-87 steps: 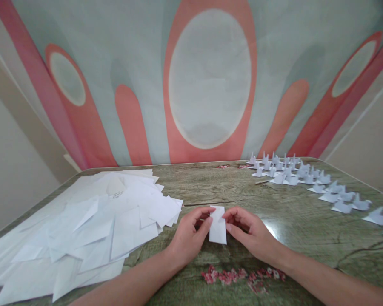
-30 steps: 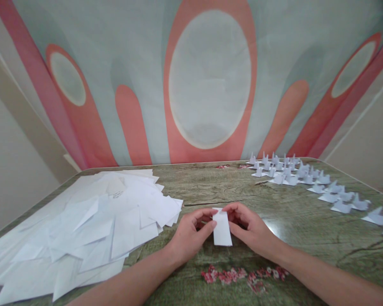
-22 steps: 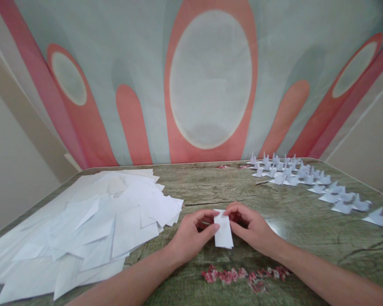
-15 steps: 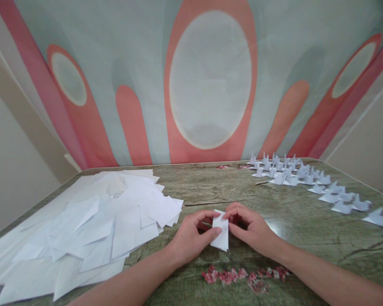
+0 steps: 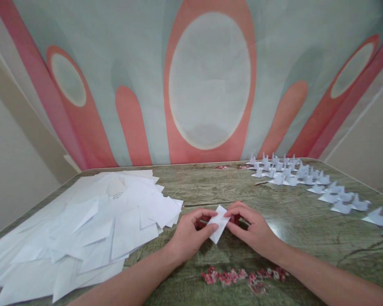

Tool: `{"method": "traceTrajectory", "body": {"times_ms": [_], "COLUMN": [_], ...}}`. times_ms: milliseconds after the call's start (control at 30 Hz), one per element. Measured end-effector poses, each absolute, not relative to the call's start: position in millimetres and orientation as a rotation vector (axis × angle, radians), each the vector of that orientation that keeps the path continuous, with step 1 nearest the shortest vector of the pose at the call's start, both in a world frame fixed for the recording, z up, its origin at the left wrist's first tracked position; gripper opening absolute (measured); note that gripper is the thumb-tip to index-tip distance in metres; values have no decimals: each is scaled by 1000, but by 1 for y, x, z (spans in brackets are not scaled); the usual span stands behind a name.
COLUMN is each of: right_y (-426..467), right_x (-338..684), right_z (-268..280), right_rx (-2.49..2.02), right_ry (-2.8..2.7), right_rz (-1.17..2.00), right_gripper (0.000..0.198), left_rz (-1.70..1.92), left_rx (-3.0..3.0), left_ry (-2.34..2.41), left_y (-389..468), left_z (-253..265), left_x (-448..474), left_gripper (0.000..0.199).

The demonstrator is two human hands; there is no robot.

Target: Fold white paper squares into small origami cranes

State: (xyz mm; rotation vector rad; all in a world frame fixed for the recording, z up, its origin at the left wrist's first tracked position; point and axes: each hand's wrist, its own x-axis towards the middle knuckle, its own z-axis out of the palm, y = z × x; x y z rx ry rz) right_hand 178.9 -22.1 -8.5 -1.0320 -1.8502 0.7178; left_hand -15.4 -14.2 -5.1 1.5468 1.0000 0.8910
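A small piece of folded white paper (image 5: 219,222) is held between my two hands, just above the table near its front middle. It is turned at a slant, one corner pointing away from me and one toward me. My left hand (image 5: 193,231) pinches its left side, thumb on the near face. The thumb and fingers of my right hand (image 5: 250,223) close on its right edge. Fingertips hide parts of both side edges.
Loose white paper sheets (image 5: 92,229) lie in a spread heap on the left. Several folded paper cranes (image 5: 341,206) stand in rows at the right and back right. The wood-grain table (image 5: 191,187) has pink printed blossoms (image 5: 230,276) and meets a patterned backdrop (image 5: 210,85).
The folded paper has turned from nearly upright to a slanted diamond between my fingers. My hands have shifted only slightly.
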Motion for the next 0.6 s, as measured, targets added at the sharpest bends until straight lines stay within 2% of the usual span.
{"method": "traceTrajectory", "body": {"times_ms": [600], "right_y": [-23], "right_x": [179], "right_z": [-8], "right_rx": [-1053], "right_ry": [-1801], "right_rz": [738], "right_gripper": [8], "left_rz": [889], "left_rx": [1489], "left_ry": [909], "left_y": [-14], "left_z": [3], "left_x": [-17], "left_gripper": [25]}}
